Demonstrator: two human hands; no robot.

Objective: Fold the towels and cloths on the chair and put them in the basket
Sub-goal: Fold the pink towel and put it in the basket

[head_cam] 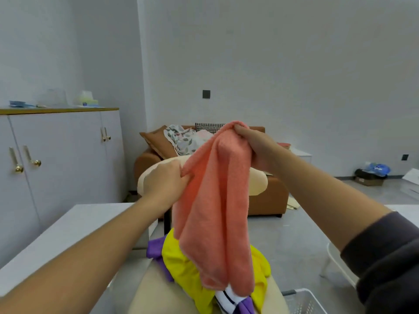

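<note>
1. My left hand (167,177) pinches the pink towel (215,211) at its edge; my right hand (254,146) grips its top.
2. It half hides the yellow cloth (181,268) and purple cloth (154,248) on the chair (149,291); basket (303,300) just beside.

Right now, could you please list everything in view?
Beige padded chair: one, beige, centre.
Pink terry towel: one, pink, held above the chair.
Yellow cloth: one, yellow, heaped on chair seat.
Purple cloth: at least one, purple, under the yellow.
Striped cloth: one, white and dark, heap's front.
White wire basket: one, white, lower right.
Brown sofa: one, brown, behind chair.
White cabinet: one, white, left.
Left hand: one, pinches towel's edge.
Right hand: one, grips towel's top.
</note>
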